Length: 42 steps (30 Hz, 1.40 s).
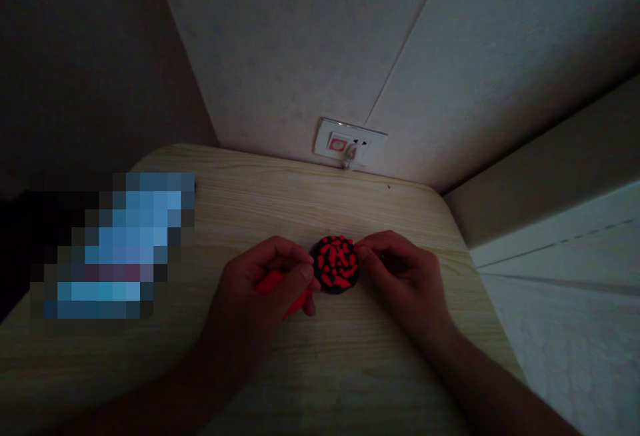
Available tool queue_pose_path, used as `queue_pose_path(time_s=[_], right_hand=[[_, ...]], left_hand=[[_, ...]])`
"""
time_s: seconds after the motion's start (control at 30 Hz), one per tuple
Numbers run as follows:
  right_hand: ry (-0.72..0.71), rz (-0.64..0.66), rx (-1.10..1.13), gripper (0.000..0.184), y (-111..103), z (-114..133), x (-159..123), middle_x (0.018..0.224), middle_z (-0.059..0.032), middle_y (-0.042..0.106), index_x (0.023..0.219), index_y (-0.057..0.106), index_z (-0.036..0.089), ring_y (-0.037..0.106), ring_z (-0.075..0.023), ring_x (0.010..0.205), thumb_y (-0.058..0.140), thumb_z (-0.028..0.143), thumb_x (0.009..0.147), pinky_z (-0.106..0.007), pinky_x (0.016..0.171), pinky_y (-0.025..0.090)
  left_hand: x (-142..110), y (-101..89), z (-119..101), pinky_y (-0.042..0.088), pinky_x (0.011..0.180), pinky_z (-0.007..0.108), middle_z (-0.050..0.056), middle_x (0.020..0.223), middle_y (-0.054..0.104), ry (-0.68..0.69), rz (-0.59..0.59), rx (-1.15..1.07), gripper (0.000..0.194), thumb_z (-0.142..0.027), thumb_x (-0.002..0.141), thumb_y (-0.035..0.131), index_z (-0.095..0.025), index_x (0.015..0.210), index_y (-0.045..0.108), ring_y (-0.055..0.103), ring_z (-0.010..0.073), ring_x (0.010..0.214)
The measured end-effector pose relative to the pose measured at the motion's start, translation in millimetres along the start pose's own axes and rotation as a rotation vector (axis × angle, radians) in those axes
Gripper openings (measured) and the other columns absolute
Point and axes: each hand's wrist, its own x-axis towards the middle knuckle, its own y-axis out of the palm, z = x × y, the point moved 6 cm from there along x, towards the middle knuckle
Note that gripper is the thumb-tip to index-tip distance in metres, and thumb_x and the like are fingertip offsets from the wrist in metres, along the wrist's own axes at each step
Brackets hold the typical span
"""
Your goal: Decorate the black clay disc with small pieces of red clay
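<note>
A round black disc lies on the wooden table, its top covered with several small red pieces, some like dots and some like short strips. My left hand is curled around a soft red lump that looks like modelling clay, its fingertips at the disc's left edge. At the disc's upper right edge, my right hand pinches with thumb and forefinger. A tiny bit of red shows at those fingertips; whether it is held or lies on the disc is hard to make out.
The pale wooden table meets a wall behind. A socket plate with a plug in it sits low on that wall. On the left lies a blurred-out bluish object. A red speck is near the back edge.
</note>
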Motion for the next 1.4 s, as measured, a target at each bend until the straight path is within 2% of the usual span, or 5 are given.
queue_pose_path(time_s=[1.03, 1.4], right_hand=[[-0.040, -0.008, -0.030, 0.007, -0.1, 1.2, 1.5, 0.083, -0.0035, 0.074, 0.085, 0.077, 0.020, 0.067, -0.0149, 0.074, 0.073, 0.025, 0.089, -0.025, 0.066, 0.053], [0.024, -0.012, -0.024, 0.010, -0.4, 0.7, -0.5, 0.082, -0.0032, 0.074, 0.086, 0.075, 0.020, 0.065, -0.0143, 0.071, 0.071, 0.029, 0.090, -0.025, 0.063, 0.052]], left_hand=[[-0.2, 0.8, -4.0, 0.049, 0.048, 0.014, -0.005, 0.058, 0.071, 0.013, 0.002, 0.018, 0.008, -0.020, 0.078, 0.073, -0.018, 0.074, 0.067, 0.064, 0.0087, 0.048], [-1.1, -1.4, -0.3, 0.051, 0.050, 0.016, -0.005, 0.060, 0.071, 0.019, 0.012, 0.022, 0.007, -0.020, 0.079, 0.072, -0.019, 0.075, 0.067, 0.064, 0.0090, 0.049]])
